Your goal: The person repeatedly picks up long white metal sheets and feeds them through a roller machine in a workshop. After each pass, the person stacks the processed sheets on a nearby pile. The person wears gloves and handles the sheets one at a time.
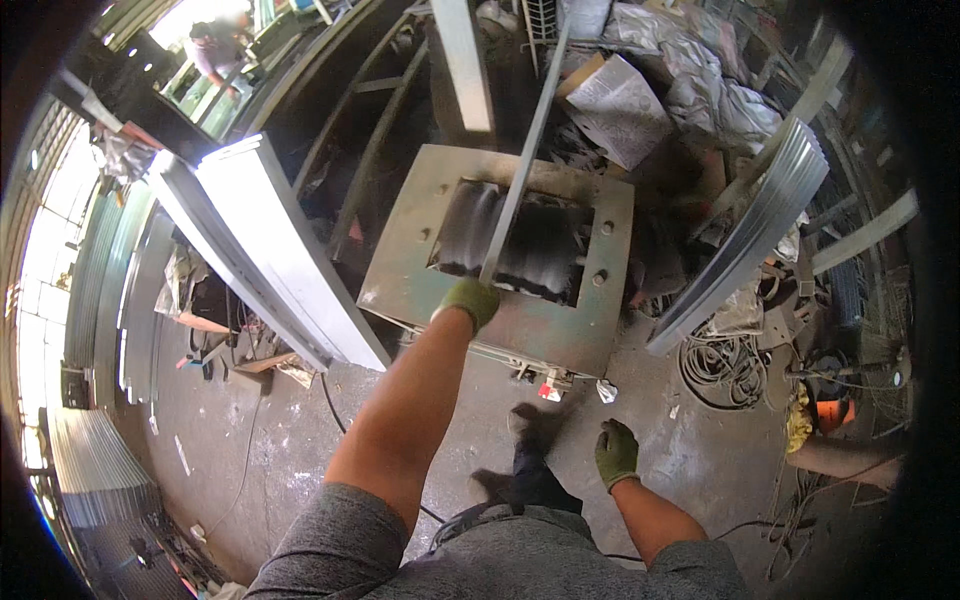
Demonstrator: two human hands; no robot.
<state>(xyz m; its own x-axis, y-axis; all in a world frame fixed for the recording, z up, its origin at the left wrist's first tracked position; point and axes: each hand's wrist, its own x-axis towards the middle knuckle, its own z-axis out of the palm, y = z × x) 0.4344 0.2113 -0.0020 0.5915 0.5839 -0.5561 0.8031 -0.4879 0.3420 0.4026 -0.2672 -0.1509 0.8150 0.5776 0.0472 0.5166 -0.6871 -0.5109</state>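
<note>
My left hand (468, 304) wears a green glove and is closed around the near end of a long, narrow metal bar (526, 160). From the fist, the bar runs away from me, passing over the opening of a worn green-grey machine (395, 265). Inside that opening is a dark, wide roller-like surface (468, 225); whether the bar touches it I cannot tell. My right hand (617, 455), in a matching glove, hangs low at my right side, apart from the machine. Its fingers are loosely bent with the thumb apart, and nothing shows in them.
White metal profiles (275, 235) stand left of the machine, and a bundle of grey metal strips (755, 240) leans on the right. A cable coil (725, 370) lies on the floor. Behind are a cardboard sheet (620, 110) and plastic wrap (700, 85). Another person (215, 50) is far left.
</note>
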